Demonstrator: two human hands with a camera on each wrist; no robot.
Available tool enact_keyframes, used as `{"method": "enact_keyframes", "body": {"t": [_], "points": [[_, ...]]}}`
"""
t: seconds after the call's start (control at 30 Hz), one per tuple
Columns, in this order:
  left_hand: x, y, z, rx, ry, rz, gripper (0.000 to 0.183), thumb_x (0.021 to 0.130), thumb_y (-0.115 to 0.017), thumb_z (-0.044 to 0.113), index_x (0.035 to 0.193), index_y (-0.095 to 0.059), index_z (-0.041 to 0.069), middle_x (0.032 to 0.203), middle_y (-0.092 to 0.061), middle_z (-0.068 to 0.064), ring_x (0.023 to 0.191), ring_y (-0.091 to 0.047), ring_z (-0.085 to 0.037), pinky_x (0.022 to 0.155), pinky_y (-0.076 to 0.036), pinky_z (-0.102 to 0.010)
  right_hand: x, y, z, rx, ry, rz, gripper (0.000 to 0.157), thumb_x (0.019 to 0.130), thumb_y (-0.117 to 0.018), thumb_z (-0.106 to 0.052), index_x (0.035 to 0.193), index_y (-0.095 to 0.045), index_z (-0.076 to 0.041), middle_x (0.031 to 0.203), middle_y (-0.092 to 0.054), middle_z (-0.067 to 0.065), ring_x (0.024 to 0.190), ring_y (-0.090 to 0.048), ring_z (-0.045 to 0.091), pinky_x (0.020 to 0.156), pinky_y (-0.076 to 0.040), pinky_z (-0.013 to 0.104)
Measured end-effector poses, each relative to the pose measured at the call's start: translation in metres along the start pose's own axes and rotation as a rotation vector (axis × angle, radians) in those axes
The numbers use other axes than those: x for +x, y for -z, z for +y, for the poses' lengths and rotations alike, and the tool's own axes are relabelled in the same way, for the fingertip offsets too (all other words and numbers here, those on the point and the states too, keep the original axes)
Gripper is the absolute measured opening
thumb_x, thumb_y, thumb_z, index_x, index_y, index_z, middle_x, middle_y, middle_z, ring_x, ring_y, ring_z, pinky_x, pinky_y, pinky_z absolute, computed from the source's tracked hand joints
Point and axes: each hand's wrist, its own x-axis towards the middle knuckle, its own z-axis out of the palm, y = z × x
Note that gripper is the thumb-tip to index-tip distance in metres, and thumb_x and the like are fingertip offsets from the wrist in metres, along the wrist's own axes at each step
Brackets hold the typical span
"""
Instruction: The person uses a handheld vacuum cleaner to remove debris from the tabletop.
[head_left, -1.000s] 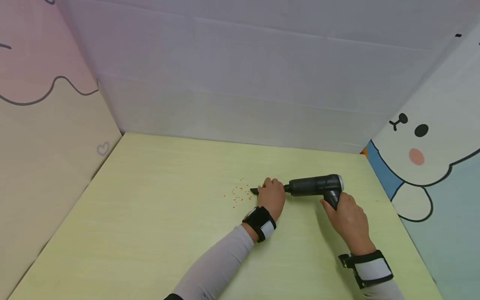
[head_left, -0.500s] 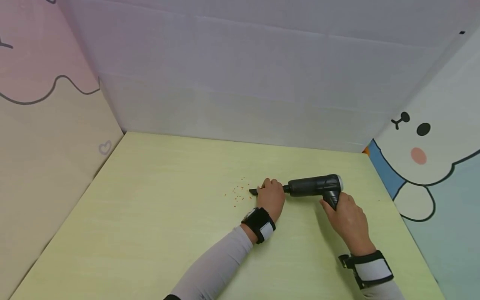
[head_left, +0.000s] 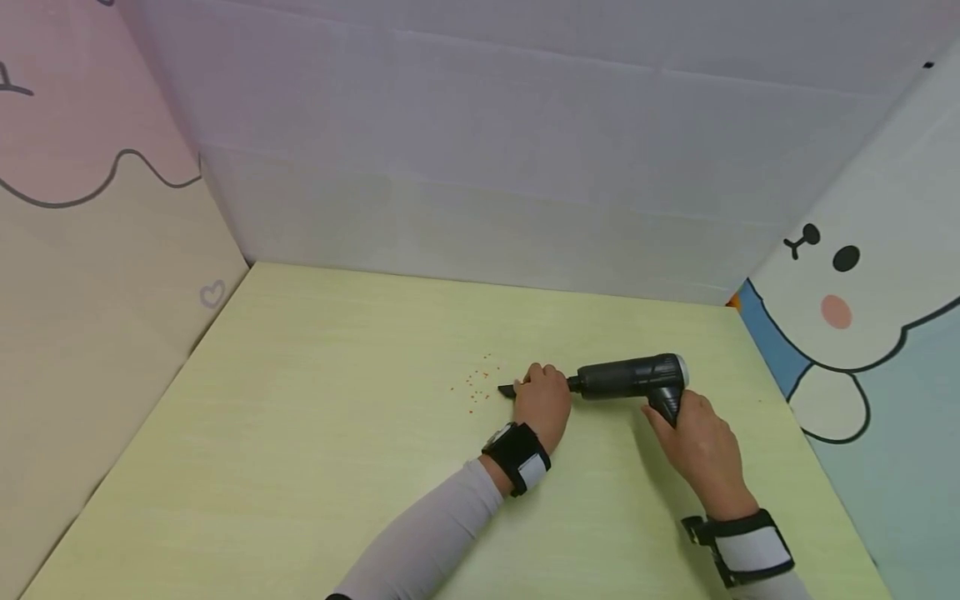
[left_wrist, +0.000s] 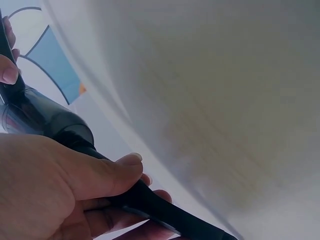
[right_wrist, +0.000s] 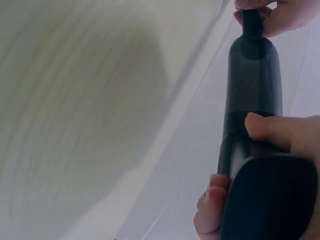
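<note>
A black handheld vacuum cleaner (head_left: 618,379) lies across the view above the table, its narrow nozzle (head_left: 507,390) pointing left. My right hand (head_left: 705,450) grips its angled handle, and the right wrist view shows the fingers curled round it. My left hand (head_left: 543,404) holds the nozzle tube; in the left wrist view the thumb (left_wrist: 107,175) presses on it with the fingers curled beneath. Small orange specks (head_left: 476,392) are scattered on the table just left of the nozzle tip. What they are is too small to tell.
The pale yellow table (head_left: 300,433) meets a whitish back wall (head_left: 465,167). Side panels with cartoon drawings stand at left (head_left: 90,333) and right (head_left: 900,375). The right panel runs close along the table edge beside my right arm.
The vacuum cleaner and both hands have shifted slightly towards me in the head view. Fewer orange specks show near the nozzle tip than a second ago. Both hands keep their hold.
</note>
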Motion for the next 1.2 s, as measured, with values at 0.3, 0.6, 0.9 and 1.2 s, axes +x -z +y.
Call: {"method": "enact_keyframes", "body": {"t": [0.3, 0.6, 0.9, 1.2], "points": [[-0.006, 0.005, -0.003, -0.037, 0.004, -0.029, 0.016, 0.100, -0.065, 0.028, 0.102, -0.075, 0.015, 0.094, -0.066, -0.004, 0.090, -0.064, -0.021, 0.081, -0.062, -0.038, -0.005, 0.001, -0.003, -0.005, 0.001, -0.006, 0.050, 0.093, -0.074, -0.033, 0.098, -0.053, 0.013, 0.074, -0.051, 0.016, 0.052, -0.046, 0.024, 0.042, -0.034, 0.033], [-0.004, 0.000, -0.007, -0.008, 0.015, 0.010, 0.016, 0.099, -0.065, 0.028, 0.101, -0.075, 0.016, 0.094, -0.066, -0.004, 0.089, -0.064, -0.022, 0.080, -0.062, -0.038, -0.004, -0.001, -0.010, 0.008, 0.025, 0.037, 0.051, 0.091, -0.076, -0.031, 0.096, -0.053, 0.014, 0.073, -0.052, 0.018, 0.051, -0.048, 0.025, 0.040, -0.037, 0.035], [-0.009, -0.005, -0.008, -0.027, 0.041, 0.005, 0.016, 0.099, -0.066, 0.028, 0.100, -0.076, 0.015, 0.093, -0.066, -0.006, 0.089, -0.065, -0.023, 0.080, -0.063, -0.038, -0.006, -0.006, -0.011, 0.002, 0.043, 0.029, 0.051, 0.091, -0.076, -0.030, 0.096, -0.053, 0.015, 0.073, -0.052, 0.018, 0.051, -0.048, 0.025, 0.041, -0.037, 0.035], [-0.014, -0.009, -0.005, -0.031, 0.035, -0.031, 0.018, 0.100, -0.064, 0.031, 0.103, -0.075, 0.016, 0.095, -0.066, -0.005, 0.089, -0.065, -0.021, 0.080, -0.062, -0.038, -0.007, -0.009, -0.008, -0.019, 0.052, 0.012, 0.050, 0.090, -0.077, -0.031, 0.095, -0.053, 0.013, 0.072, -0.052, 0.017, 0.051, -0.047, 0.024, 0.041, -0.036, 0.033]]}}
